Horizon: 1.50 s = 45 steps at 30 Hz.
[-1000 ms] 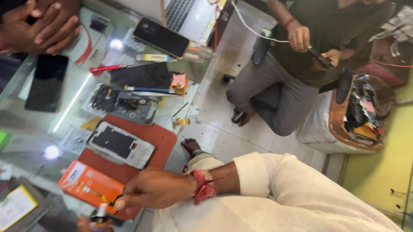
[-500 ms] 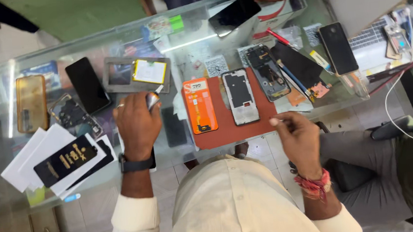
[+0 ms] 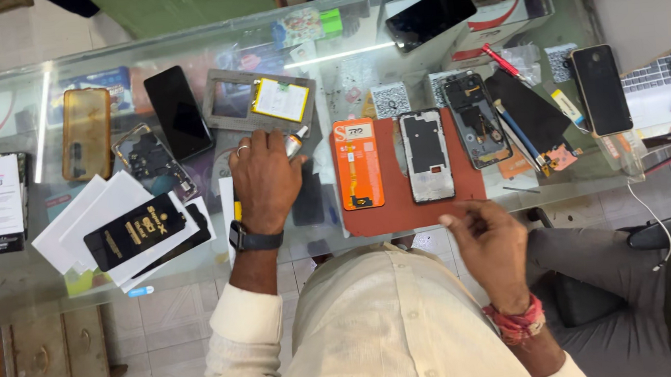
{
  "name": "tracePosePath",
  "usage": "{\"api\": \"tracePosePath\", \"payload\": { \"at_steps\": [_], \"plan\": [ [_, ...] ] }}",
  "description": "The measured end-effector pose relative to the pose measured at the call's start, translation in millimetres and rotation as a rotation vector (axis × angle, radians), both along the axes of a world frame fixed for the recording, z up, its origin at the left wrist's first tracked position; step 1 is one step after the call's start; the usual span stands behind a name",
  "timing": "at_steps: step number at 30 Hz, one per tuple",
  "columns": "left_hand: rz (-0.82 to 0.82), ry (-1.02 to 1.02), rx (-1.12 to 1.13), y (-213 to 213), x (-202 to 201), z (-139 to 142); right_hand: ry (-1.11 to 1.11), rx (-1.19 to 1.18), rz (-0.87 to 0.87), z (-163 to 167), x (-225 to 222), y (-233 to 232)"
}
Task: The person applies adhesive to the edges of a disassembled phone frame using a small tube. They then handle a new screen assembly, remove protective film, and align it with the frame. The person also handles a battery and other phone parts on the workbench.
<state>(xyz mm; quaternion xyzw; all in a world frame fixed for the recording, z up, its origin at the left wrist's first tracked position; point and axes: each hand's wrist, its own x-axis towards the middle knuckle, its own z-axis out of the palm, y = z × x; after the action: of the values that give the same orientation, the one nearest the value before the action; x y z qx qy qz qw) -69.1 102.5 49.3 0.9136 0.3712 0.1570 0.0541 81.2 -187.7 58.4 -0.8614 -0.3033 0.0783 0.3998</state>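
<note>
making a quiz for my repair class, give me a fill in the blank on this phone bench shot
1. The left hand holds a small tube and wears a dark ____ at the wrist.
2. The opened phone lies on a reddish-brown ____.
3. Left of that phone, on the same mat, lies an ____ packet.
4. The right hand hovers near the mat's front edge, with a ____ thread band at its wrist.

Missing words: watch; mat; orange; red

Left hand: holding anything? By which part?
Left hand grips a small tube by its body, nozzle end poking out past the fingers. Right hand looks empty.
</note>
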Motion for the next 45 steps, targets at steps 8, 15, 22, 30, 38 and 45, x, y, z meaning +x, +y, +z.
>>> {"api": "tracePosePath", "payload": {
  "at_steps": [8, 15, 22, 30, 38, 45],
  "plan": [
    [-0.202, -0.486, -0.344, -31, -49, 33, -0.215, -0.149, 0.238, 13, -32, 59],
    [-0.235, -0.560, -0.605, -44, -92, 35, -0.444, -0.336, 0.195, 4, -46, 118],
    [-0.282, -0.556, -0.717, -34, -115, 27, -0.443, -0.492, 0.058, -10, -53, 142],
    [-0.376, -0.527, -0.460, -20, -111, 26, -0.412, -0.465, 0.006, -21, -53, 141],
    [-0.114, -0.614, -0.579, 1, -139, 26, -0.332, -0.518, 0.021, -21, -45, 139],
    [-0.083, -0.643, -0.576, -5, -150, 14, -0.333, -0.522, 0.049, -16, -40, 137]
  ]
}}
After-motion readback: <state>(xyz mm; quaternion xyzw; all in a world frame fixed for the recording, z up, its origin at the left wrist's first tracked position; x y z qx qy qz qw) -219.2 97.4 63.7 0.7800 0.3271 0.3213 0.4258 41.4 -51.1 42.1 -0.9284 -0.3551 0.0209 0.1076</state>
